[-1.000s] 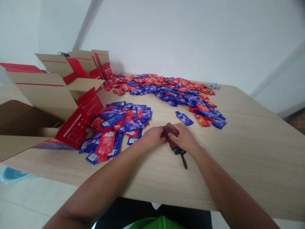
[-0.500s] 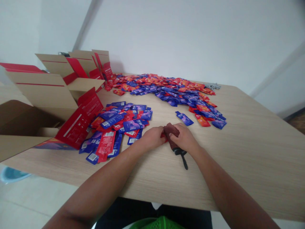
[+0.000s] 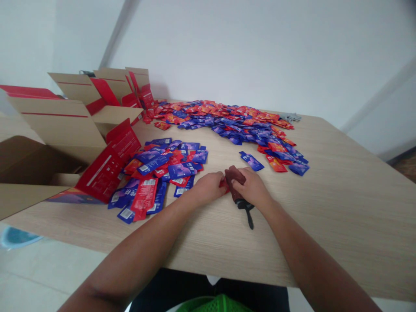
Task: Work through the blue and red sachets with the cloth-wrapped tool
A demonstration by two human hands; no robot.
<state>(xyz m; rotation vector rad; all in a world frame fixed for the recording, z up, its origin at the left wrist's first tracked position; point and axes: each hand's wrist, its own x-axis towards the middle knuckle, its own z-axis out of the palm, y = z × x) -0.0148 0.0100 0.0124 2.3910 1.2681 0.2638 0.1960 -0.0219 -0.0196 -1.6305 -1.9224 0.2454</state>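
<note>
My right hand (image 3: 253,186) is closed around a dark brown handheld tool (image 3: 234,184). Its black end and a short black tail point toward me; I cannot make out its kind. My left hand (image 3: 210,187) pinches a red sachet (image 3: 223,184), mostly hidden by the fingers and lying against the tool's left side. Just beyond the right hand a single purple sachet (image 3: 251,161) lies flat. To the left of my left hand is a loose heap of red and purple sachets (image 3: 152,162).
Open cardboard boxes (image 3: 55,125) with red flaps stand along the left of the wooden table (image 3: 341,208). A long pile of red and purple sachets (image 3: 227,121) runs along the back by the wall. Grey cloth (image 3: 290,117) lies at its right end.
The brown tool has shifted slightly right and turned a little more upright, its tail swinging left. My left hand still pinches the red sachet; the heaps are unchanged.
</note>
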